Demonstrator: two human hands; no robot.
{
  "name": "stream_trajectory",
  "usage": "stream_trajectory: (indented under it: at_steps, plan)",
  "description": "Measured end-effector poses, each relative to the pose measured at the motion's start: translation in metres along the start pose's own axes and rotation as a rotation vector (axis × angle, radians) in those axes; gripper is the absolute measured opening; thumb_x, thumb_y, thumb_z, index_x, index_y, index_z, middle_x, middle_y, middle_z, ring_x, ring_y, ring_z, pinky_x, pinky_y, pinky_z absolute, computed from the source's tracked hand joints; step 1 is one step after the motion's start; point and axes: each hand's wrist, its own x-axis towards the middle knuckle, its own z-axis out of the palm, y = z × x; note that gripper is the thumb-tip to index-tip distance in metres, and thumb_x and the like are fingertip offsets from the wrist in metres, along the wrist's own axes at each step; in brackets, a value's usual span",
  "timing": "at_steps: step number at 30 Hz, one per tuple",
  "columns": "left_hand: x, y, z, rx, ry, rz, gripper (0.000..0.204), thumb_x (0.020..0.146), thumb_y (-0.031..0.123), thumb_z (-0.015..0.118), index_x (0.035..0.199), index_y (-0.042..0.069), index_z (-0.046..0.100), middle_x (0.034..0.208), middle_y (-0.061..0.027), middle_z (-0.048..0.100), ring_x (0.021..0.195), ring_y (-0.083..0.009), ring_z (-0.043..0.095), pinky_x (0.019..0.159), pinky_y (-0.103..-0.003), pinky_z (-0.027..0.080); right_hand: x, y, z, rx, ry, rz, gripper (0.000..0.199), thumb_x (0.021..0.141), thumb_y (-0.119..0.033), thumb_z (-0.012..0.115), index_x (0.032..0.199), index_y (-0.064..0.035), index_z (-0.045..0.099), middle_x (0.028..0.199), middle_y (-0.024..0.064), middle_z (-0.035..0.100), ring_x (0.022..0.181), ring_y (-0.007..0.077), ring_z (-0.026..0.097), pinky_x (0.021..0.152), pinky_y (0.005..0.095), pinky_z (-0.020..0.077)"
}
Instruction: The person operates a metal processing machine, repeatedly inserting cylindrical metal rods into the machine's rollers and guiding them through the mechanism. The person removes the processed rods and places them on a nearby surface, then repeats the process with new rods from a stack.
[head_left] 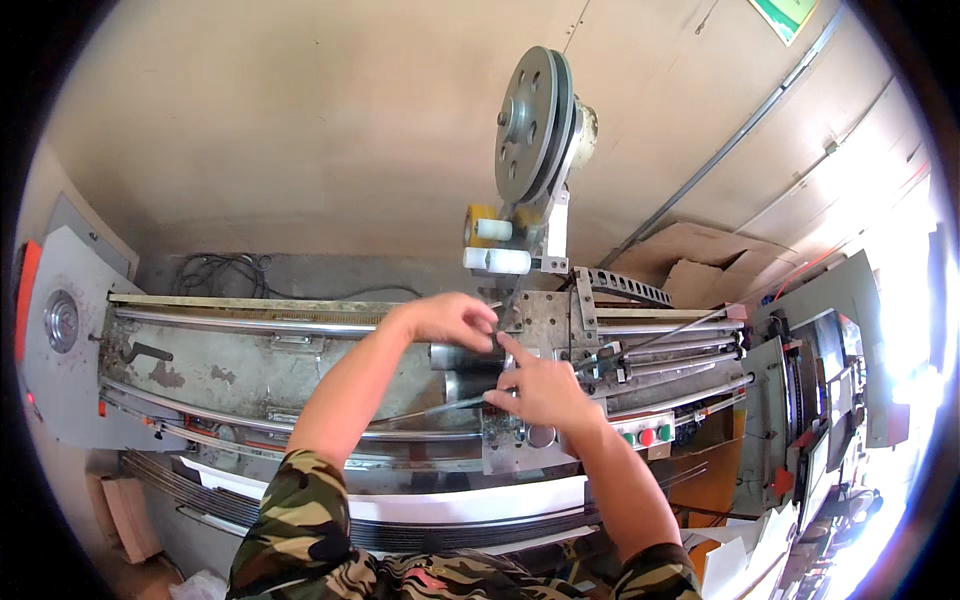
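Note:
My left hand (452, 318) reaches over a long metal machine (250, 365), its fingers pinched at the machine's central metal head block (545, 315); what it grips is hidden. My right hand (545, 392) rests just below it, the index finger pointing up at the same spot. A thin metal rod (440, 406) runs leftward from under the right hand's fingers. A dark cylinder (462, 356) lies between both hands. Above the block stands a large grey pulley wheel (535, 125) with two white rollers (497, 260) under it.
Red and green push buttons (648, 437) sit on a small panel right of my right hand. Horizontal steel rails (240, 322) run along the machine. White sheets (460, 505) lie along the front. Cardboard (700, 265) is piled at the back right, and metal parts crowd the right side.

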Motion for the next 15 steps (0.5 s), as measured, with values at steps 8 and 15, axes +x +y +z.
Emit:
stream_trajectory:
  at_steps: [8, 15]
  plan:
    - [-0.005, 0.052, 0.081, 0.666, 0.544, 0.010, 0.027, 0.075, 0.033, 0.078, 0.089, 0.011, 0.072, 0.089, -0.0084, 0.070, 0.092, -0.0300, 0.066, 0.078, -0.042, 0.052, -0.024, 0.048, -0.018, 0.065, -0.018, -0.036, 0.034, 0.085, -0.052, 0.066, 0.091, -0.0218, 0.079, 0.147, 0.0097, 0.052, 0.110, 0.0326, 0.065, 0.090, 0.0432, 0.0519]
    - [-0.041, 0.085, 0.119, 0.677, 0.729, 0.148, 0.021, 0.080, 0.021, 0.076, 0.077, 0.005, 0.063, 0.080, -0.0080, 0.066, 0.081, -0.0299, 0.064, 0.069, -0.041, 0.050, -0.077, 0.106, -0.031, 0.156, 0.073, 0.031, 0.035, 0.083, -0.052, 0.070, 0.088, -0.0195, 0.080, 0.109, 0.0088, 0.073, 0.098, 0.0312, 0.068, 0.086, 0.0402, 0.0534]
